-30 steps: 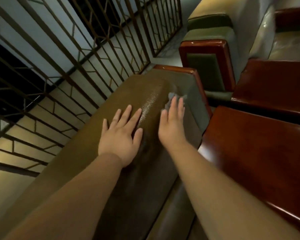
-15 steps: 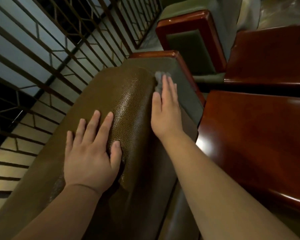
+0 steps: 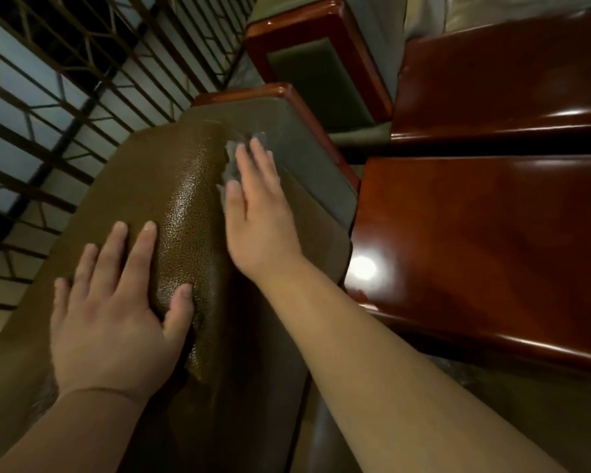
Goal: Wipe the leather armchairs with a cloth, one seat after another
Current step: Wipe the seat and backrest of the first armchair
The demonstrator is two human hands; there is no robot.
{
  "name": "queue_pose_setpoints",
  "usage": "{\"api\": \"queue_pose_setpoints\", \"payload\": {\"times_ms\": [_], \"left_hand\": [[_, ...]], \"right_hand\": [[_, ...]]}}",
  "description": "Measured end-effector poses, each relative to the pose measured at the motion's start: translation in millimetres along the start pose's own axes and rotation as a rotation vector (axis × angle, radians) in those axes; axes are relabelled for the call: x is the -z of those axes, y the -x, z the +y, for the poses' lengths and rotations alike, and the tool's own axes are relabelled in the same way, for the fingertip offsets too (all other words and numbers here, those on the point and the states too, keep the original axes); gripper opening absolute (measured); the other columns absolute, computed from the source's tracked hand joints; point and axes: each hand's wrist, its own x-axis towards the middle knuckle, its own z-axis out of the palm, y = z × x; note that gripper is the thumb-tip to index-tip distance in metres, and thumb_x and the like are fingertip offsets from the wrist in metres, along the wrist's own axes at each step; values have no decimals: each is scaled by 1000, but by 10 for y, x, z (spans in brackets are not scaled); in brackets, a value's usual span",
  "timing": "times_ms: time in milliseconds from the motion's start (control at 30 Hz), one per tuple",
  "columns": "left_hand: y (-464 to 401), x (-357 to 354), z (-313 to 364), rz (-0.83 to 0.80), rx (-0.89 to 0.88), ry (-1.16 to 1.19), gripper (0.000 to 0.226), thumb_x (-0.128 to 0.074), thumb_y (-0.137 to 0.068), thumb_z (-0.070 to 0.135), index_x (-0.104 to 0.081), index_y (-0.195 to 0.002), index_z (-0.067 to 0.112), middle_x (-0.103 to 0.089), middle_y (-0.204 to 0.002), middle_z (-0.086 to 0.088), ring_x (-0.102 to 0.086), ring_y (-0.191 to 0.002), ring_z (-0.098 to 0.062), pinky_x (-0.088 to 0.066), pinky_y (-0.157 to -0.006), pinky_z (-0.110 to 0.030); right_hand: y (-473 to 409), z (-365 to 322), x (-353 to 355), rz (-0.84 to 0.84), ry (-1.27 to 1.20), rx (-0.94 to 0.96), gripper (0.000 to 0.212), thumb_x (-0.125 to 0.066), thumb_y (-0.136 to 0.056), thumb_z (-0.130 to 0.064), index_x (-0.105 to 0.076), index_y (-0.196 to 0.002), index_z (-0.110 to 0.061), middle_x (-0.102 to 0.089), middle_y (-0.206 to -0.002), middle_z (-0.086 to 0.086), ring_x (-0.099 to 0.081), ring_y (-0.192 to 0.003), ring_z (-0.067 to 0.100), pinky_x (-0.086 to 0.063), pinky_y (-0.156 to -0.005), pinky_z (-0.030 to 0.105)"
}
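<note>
The near armchair back is olive-brown pebbled leather; the cloth on it is grey; the tables at right are glossy red-brown wood.

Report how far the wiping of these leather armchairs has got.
Done: nothing shows as finished, though the brown leather backrest shines where light hits its top. In hand: the right hand presses a grey cloth flat against that backrest's far end, while the left hand rests flat on the near part. Left: the next armchair beyond looks untouched, and no seat cushion is in view.
</note>
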Motion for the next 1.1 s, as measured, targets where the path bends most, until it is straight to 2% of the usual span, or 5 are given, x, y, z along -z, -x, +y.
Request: {"api": "queue_pose_setpoints", "payload": {"times_ms": [300,500,733,1000,1100], "left_hand": [[10,-15,-36,-16,-29,-13,81,-24,-94,73,-9,-167,40,-19,-174,1,-19,-160,-32,-19,-127,-62],[16,-21,-41,12,-31,-4,81,-25,-94,73,-11,-166,40,-20,-174,0,-21,-159,-32,-20,-126,-62],[14,-35,-34,24,-32,4,82,-28,-94,72,-12,-167,39,-21,-173,-1,-22,-158,-33,-20,-126,-61],[19,-29,-25,56,-36,26,79,-32,-94,68,-19,-165,37,-26,-172,-4,-25,-157,-34,-22,-125,-62],[32,-27,-20,63,-36,27,78,-30,-95,69,-18,-166,38,-25,-172,-3,-24,-157,-35,-21,-125,-61]], "right_hand": [[685,1370,231,160,67,-733,55,-32,-113,-27,-20,-164,-10,-14,-173,7,-11,-159,16,0,-111,7],[594,758,104,60,28,-264,55,-30,-113,-38,-20,-165,-24,-10,-172,-10,-5,-157,2,-4,-125,16],[697,1409,219,185,83,-748,56,-31,-113,-29,-17,-165,-13,-12,-173,5,-11,-158,15,-2,-114,12],[1591,102,-162,-169,53,-8,68,-29,-107,-49,-3,-165,-24,10,-174,-4,11,-159,13,2,-129,30],[1449,788,-63,-14,210,-196,61,-30,-110,-38,-10,-165,-22,1,-173,-6,6,-160,15,-2,-131,42]]}}
